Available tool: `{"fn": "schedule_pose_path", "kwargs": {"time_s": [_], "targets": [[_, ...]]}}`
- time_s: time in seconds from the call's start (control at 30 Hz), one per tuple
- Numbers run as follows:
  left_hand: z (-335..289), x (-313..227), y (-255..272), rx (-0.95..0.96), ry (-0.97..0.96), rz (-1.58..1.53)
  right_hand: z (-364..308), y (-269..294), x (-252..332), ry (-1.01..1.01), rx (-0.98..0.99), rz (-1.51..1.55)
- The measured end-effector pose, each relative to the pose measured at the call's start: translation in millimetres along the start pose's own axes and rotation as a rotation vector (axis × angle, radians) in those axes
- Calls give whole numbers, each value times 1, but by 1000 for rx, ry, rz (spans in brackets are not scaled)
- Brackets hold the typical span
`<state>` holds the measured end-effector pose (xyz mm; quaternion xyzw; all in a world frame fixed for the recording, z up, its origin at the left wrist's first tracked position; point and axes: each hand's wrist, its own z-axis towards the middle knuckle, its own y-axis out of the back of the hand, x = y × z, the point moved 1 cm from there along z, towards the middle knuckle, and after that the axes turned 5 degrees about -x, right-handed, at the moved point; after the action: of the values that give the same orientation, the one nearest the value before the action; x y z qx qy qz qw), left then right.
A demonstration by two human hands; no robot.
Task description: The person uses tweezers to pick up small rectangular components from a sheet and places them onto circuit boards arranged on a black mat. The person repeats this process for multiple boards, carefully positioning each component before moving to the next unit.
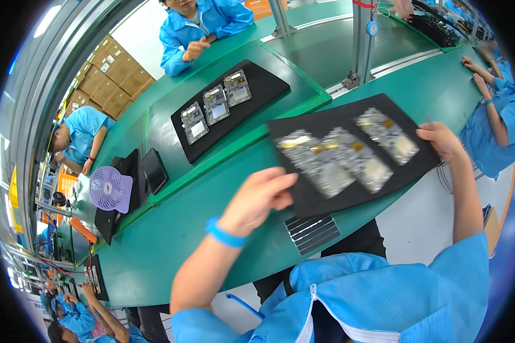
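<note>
Both hands closed on a black tray [320, 200] of three circuit boards [349, 151]: left hand [257, 197] pinching its near corner, forearm raised; right hand [440, 140] gripping the far edge, above the green counter [171, 240].

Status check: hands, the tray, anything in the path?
Left hand and right hand each grip one end of the flat black tray carrying three silvery circuit assemblies. Tray over green bench. Ribbed dark strip lies just beneath.

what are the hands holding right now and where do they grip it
Both hold the black tray of circuit boards: the left hand at its near-left edge, the right hand at its far-right corner.
</note>
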<state>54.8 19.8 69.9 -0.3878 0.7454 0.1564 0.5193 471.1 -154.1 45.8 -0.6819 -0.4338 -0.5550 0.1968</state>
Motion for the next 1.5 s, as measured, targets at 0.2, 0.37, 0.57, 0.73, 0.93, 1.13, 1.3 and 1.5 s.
{"fn": "schedule_pose_path", "kwargs": {"time_s": [0.2,0.37,0.57,0.73,0.93,1.13,1.3,1.5], "targets": [[98,-13,-25,-331,-729,1080,31,171,-60,17,-355,-27],[148,-41,102,-659,-642,1984,85,264,-87,217,-566,-620],[134,-55,110,-453,-605,2208,61,118,-10,729,-865,-781],[43,-13,76,-460,-880,2126,-23,-73,16,744,-276,-33],[-36,51,14,-282,-1126,2095,-68,-159,-12,44,291,312],[-42,58,-13,-59,-1100,1607,-76,-198,-18,108,252,277],[-20,65,-22,160,-1029,1448,-82,-207,-20,129,187,175],[-16,68,-22,208,-985,1461,-86,-210,-20,129,139,131]]}}
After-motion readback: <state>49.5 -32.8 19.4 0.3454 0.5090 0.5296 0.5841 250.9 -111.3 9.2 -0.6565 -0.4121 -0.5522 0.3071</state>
